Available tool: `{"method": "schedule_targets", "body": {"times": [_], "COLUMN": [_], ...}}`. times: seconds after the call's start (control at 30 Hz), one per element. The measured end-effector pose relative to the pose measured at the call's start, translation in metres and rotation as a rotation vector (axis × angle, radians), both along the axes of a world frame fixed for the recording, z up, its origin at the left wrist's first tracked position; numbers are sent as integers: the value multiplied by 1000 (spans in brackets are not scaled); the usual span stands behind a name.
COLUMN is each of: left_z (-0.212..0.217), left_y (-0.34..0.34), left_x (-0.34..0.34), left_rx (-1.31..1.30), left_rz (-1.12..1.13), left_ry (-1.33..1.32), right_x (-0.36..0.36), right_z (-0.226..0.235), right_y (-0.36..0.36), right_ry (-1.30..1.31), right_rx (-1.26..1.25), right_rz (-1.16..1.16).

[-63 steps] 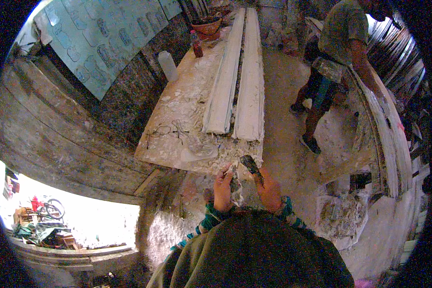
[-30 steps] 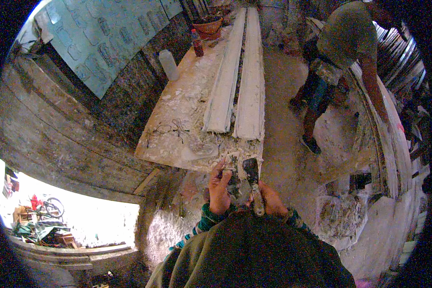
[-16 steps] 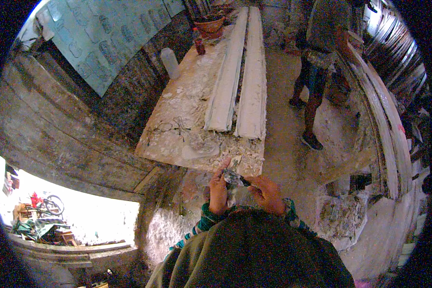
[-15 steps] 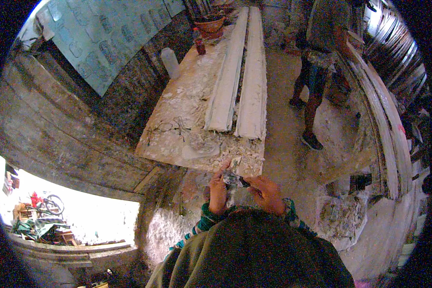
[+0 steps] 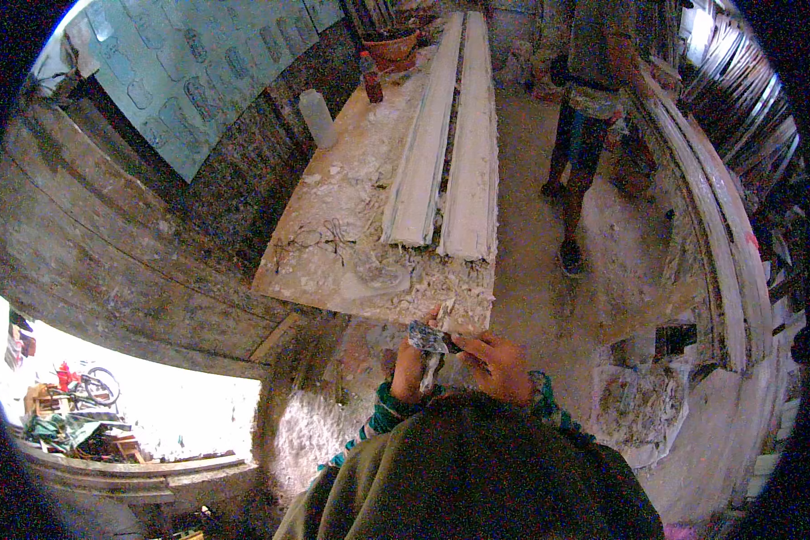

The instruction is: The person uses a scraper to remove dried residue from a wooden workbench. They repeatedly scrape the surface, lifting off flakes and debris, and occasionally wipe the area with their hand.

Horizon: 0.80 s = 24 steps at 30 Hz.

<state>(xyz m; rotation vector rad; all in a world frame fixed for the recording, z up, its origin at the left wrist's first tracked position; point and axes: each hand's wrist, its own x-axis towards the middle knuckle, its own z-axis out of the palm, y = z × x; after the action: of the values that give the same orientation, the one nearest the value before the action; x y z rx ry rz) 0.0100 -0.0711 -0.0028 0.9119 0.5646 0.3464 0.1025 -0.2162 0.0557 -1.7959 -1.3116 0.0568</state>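
Observation:
Just off the near end of the plaster-covered table [image 5: 310, 270], my right hand [image 5: 502, 364] is closed on the dark handle of a putty knife [image 5: 427, 337]. Its broad, plaster-smeared blade points left and lies across the fingers of my left hand [image 5: 409, 373]. That hand is curled, and the blade partly hides it. A pale strip [image 5: 431, 367] shows below the blade beside my left palm; its kind is unclear. Beyond my hands, two long white plaster mouldings [image 5: 470, 180] lie side by side on the table with a narrow gap between them.
Plaster crumbs and thin dark wire [image 5: 333, 236] litter the table. A white container [image 5: 317, 119], a red bottle [image 5: 370, 77] and an orange-brown basin [image 5: 392, 49] stand at its far left. Another person [image 5: 585, 117] stands beyond its right side, near long pale strips [image 5: 724, 234].
The putty knife's blade has swung left and now lies flatter over my left hand. The other person's legs have shifted slightly.

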Motion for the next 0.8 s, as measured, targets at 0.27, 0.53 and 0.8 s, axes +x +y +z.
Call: {"method": "schedule_targets", "body": {"times": [0.27, 0.53, 0.8], "left_z": [-25, -16, -24], "left_y": [1, 3, 7], "left_x": [-4, -3, -1], "left_rx": [5, 3, -83], "left_rz": [-42, -34, -86], "left_ry": [85, 56, 66], "right_x": [8, 1, 4], "right_z": [-4, 2, -7], "right_y": [2, 1, 3], "right_ry": [57, 149, 112], "right_rx": [-78, -38, -49], "right_rz": [-50, -81, -119]}}
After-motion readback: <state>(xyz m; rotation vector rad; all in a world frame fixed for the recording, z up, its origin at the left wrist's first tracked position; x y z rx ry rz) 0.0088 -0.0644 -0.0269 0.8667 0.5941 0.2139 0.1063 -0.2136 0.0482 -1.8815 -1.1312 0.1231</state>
